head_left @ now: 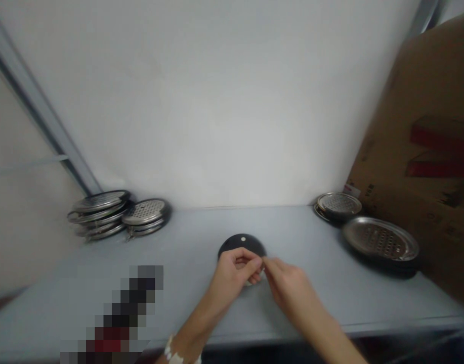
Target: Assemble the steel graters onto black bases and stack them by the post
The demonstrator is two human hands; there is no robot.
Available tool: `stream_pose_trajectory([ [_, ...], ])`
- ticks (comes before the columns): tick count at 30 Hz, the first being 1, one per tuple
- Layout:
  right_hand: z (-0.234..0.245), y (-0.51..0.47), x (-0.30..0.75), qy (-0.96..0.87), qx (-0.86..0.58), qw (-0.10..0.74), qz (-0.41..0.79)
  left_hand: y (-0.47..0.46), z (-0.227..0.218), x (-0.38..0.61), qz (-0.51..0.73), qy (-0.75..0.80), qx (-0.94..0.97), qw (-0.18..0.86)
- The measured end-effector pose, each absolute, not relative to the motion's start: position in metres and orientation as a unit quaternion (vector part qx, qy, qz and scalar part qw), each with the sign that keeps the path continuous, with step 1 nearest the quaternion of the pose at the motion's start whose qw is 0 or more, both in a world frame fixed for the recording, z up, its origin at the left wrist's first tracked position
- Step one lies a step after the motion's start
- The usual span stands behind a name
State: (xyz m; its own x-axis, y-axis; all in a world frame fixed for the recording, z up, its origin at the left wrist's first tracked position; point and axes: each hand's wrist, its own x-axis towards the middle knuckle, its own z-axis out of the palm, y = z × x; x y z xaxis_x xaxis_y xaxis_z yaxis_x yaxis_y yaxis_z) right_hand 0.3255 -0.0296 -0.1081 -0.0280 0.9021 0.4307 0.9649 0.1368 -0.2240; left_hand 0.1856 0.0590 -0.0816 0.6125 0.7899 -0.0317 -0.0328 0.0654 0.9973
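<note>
The left hand (234,273) sits over the near edge of a round black disc (241,243) on the table (186,303), closer to it than the right hand (288,285); both grips look closed, meeting at the rim, whatever they pinch hidden

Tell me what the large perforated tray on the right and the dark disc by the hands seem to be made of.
The large perforated tray looks like stainless steel: a bright metallic sheen around punched holes. The dark disc has a matte black finish, perhaps plastic or coated metal; the blur leaves that open.
</note>
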Motion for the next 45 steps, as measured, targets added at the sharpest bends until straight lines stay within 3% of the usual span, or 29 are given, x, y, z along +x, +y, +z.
stream_pose_trajectory([
  [11, -0.11, -0.03, 0.327, -0.7, -0.681, 0.215, -0.016, 0.057, -0.076, 0.186, 0.306, 0.298, 0.611, 0.667],
  [24, -0.122, -0.027, 0.333, -0.688, -0.653, 0.315, -0.017, 0.067, -0.092, 0.186, 0.274, 0.296, 0.564, 0.721],
  [45, -0.133, -0.024, 0.329, -0.675, -0.67, 0.306, -0.027, 0.068, -0.118, 0.195, 0.318, 0.335, 0.502, 0.731],
])
